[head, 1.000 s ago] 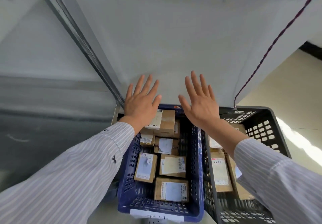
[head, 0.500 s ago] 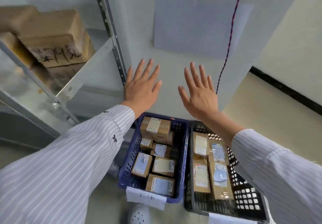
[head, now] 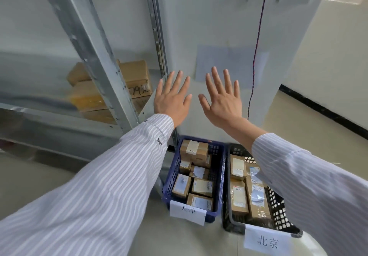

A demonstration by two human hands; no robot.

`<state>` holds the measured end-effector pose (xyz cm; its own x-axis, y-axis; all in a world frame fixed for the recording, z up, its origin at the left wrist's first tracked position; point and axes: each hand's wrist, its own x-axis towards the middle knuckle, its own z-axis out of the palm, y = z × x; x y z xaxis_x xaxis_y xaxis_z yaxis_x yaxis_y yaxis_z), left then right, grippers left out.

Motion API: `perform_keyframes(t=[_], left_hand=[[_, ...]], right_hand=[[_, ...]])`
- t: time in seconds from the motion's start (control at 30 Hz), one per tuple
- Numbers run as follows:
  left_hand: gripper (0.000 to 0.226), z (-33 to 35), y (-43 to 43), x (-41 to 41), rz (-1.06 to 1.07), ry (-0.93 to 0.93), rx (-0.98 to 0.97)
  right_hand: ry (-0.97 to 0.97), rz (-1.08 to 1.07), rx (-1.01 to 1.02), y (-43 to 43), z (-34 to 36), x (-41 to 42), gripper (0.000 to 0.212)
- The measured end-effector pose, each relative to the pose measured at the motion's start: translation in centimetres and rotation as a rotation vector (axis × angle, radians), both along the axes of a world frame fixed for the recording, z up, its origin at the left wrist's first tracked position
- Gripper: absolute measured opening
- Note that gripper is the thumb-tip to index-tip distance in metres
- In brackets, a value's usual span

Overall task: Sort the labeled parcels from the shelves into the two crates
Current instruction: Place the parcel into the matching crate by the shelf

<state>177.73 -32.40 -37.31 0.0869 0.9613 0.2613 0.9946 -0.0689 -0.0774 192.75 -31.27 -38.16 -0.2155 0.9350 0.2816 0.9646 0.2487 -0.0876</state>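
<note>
To the left stands a grey metal shelving rack, and on its lower shelf, behind the slanted upright, a few brown cardboard parcels are stacked, one with dark handwriting on its side. On the floor to the right of the rack sits a blue perforated plastic crate with a white paper tag bearing handwritten characters on its near end. Inside it small brown cardboard boxes with white labels lie packed close, with one larger box piled on top at the far end. Touching its right side is a black lattice plastic crate with a printed white paper sign on its near rim, and flat brown labelled packets lie in rows on its floor. Both arms, in white shirt sleeves with thin grey stripes, reach forward and up above the crates, with the wrists level. The left hand is raised flat with its back to me, fingers straight and spread, just in front of the rack's corner, and holds nothing. The right hand mirrors it close beside, fingers fanned wide and empty, before the pale wall. A thin red and dark twisted cord hangs down that wall just to the right.
</note>
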Motion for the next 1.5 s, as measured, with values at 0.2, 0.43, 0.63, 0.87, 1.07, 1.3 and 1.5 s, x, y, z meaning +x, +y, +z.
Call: perform_keyframes(t=[0.2, 0.43, 0.63, 0.87, 1.07, 1.3, 1.5], left_hand=[[0.052, 4.6, -6.5, -3.3, 0.01, 0.004, 0.01], [0.052, 8.7, -13.0, -12.8, 0.093, -0.006, 0.054], [0.052, 11.1, -18.4, -20.7, 0.184, -0.071, 0.094], [0.053, 10.9, -22.2, -27.8, 0.251, -0.096, 0.099], [0.053, 9.7, -22.8, -32.8, 0.284, -0.104, 0.06], [0.053, 7.3, -18.6, -36.8, 0.288, -0.159, 0.016], [0.052, 6.1, -12.5, -39.8, 0.245, -0.147, -0.028]], right_hand=[[0.035, -0.038, 0.033, -5.3, 5.0, -3.9, 0.063], [0.083, -0.036, 0.079, -11.2, 9.9, -10.3, 0.061], [0.101, 0.058, 0.123, -16.0, 12.7, -17.8, 0.061], [0.144, 0.099, 0.103, -19.8, 11.5, -26.5, 0.06], [0.094, 0.142, 0.093, -19.3, 10.0, -31.6, 0.06], [0.06, 0.168, 0.083, -14.5, 8.7, -35.9, 0.06], [0.063, 0.122, 0.019, -7.8, 7.0, -38.8, 0.061]])
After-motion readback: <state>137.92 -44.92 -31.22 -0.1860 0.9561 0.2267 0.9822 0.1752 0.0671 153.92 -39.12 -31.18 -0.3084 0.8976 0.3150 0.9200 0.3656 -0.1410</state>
